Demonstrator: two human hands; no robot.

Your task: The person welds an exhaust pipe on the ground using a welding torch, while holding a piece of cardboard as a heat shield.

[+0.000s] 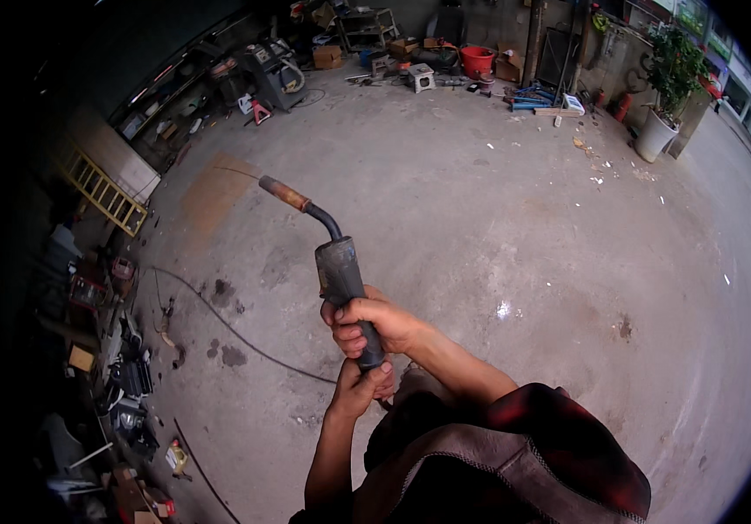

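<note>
A MIG welding torch (340, 266) with a dark handle, a bent neck and a copper-brown nozzle tilts up and to the left in front of me. From its tip a thin length of wire sticks out to the left. My right hand (377, 323) is wrapped round the middle of the handle, thumb across it. Just below, my left hand (360, 389) closes on the handle's lower end, where the cable joins. Part of the left fingers is hidden. A dark cable (244, 336) trails over the floor toward my left hand.
Along the left wall lie a yellow ladder (104, 194), a yellow bottle (177, 457) and piled parts. A wheeled machine (272, 74), a small white stool (421, 79) and a red tub (477, 61) stand at the back. A potted plant (655, 135) is at far right.
</note>
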